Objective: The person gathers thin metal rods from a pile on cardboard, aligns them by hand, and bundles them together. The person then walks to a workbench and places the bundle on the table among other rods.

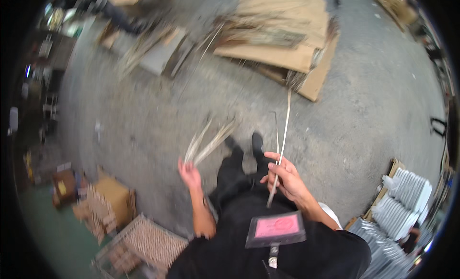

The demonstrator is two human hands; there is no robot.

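The left hand (190, 175) grips the lower end of a loose sheaf of thin pale strips (214, 141), which fans out in two main clumps, up and to the right, its tips blurred near the dark shoes (258, 141); the right hand (287, 178) pinches one long whitish strip (286, 118) between thumb and fingers, with a thinner, hook-tipped strip (277, 135) rising just beside it, seemingly in the same grasp; the long strip's axis runs away from the torso, leaning slightly right, its lower end passing below the fingers towards the pink badge (277, 226), its far end at the near edge of the flattened cardboard stack (282, 5), whether touching I cannot tell; it lies right of the sheaf, well apart from the left hand, so the right is nearer; more strips (258, 34) lie on the cardboard, straight ahead.
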